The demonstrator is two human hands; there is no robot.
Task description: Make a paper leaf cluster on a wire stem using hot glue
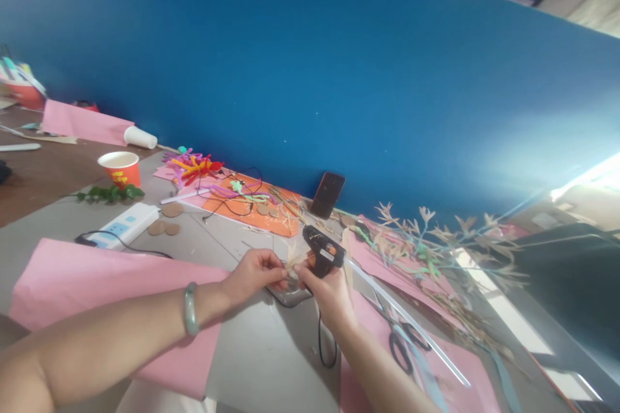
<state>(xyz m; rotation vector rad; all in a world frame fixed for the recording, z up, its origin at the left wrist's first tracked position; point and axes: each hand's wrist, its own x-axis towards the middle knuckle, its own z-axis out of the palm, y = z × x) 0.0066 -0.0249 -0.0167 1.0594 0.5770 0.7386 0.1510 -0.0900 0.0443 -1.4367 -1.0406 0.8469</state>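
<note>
My right hand (325, 292) is wrapped around a black hot-glue gun (321, 250) with an orange label, a long clear glue stick (407, 322) trailing out of its back. The gun's nozzle points left at a small pale straw-like flower piece (292, 261). My left hand (256, 275) pinches that piece between its fingertips, right at the nozzle. A green bangle (190, 310) sits on my left wrist. Both hands hover over the grey table (271, 361), above a small dark flat object I cannot name.
Pink paper sheets (87, 277) lie left and right. Scissors (405, 342) rest right of my right arm. Dried paper branches (436, 251), a phone (328, 194) leaning on the blue wall, an orange sheet with pipe cleaners (194, 168), a power strip (126, 224), and a red paper cup (120, 169) surround them.
</note>
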